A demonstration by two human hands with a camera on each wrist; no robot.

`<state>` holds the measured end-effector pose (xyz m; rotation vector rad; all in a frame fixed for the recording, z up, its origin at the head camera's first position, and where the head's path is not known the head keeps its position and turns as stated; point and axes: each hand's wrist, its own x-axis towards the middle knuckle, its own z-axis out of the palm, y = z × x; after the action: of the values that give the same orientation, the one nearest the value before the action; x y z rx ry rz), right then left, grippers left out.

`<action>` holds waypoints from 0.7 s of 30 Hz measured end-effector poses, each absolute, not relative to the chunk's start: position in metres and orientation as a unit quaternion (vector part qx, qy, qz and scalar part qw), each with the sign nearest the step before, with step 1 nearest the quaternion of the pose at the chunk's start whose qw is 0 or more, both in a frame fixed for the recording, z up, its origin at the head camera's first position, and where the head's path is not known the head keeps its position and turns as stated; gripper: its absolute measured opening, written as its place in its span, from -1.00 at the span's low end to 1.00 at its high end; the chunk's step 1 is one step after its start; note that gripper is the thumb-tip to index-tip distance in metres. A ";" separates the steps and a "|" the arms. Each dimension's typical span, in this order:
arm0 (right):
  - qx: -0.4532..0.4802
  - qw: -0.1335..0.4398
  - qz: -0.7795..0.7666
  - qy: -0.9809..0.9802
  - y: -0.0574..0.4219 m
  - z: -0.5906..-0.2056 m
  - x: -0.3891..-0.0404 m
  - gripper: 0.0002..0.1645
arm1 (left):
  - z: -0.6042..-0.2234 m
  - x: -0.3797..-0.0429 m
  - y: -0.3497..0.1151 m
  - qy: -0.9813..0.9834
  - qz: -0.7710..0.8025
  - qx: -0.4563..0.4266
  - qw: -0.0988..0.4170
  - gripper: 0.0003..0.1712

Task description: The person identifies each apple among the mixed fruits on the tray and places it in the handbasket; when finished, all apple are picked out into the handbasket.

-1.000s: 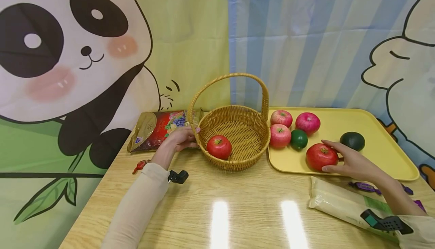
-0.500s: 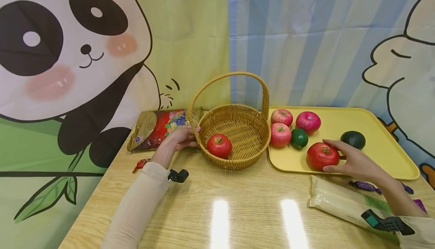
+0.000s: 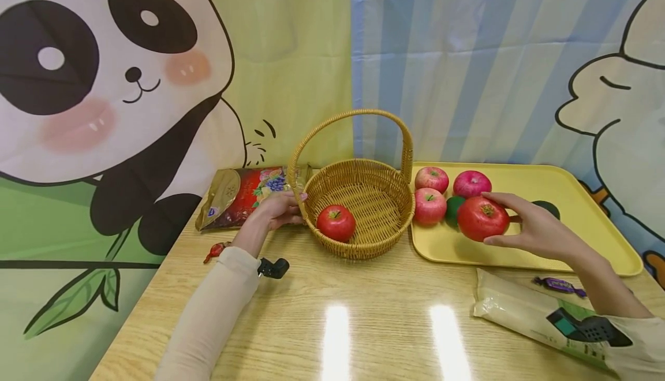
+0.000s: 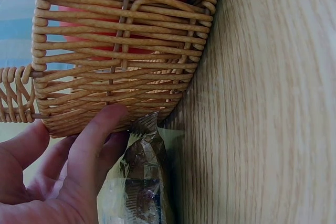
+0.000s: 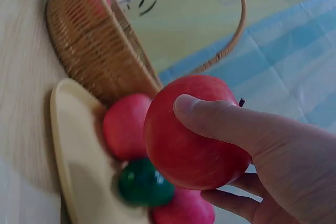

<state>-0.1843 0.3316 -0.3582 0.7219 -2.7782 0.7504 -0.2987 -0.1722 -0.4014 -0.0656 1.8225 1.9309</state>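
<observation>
A large red apple (image 3: 483, 219) is held in my right hand (image 3: 540, 231), raised above the yellow tray (image 3: 587, 219). In the right wrist view the thumb presses the side of that apple (image 5: 194, 145), with fingers behind it. My left hand (image 3: 277, 210) touches the left outer side of the wicker basket (image 3: 363, 248). In the left wrist view the left hand (image 4: 73, 166) rests its fingertips on the weave near the handle's base. Inside the basket, at the left, lies another red apple (image 3: 336, 223).
Pink apples (image 3: 430, 206), a dark green round fruit (image 3: 454, 210) and a partly hidden dark green fruit (image 3: 549, 208) lie on the tray. A shiny snack bag (image 3: 244, 196) stands behind my left hand. A pale package (image 3: 525, 306) and purple candy (image 3: 558, 286) lie in front.
My right hand has lifted the large red apple off the tray and moved it slightly left. The left hand and basket have stayed in place.
</observation>
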 end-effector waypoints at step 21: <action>0.334 0.028 0.303 -0.892 0.200 -0.347 -0.238 0.02 | -0.402 -0.300 -0.171 0.668 0.704 -0.036 0.238 -0.48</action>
<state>-0.2384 0.1999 -0.3470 1.0313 -2.7532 0.9359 -0.3002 -0.1712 -0.4018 -0.0986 1.8287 1.9298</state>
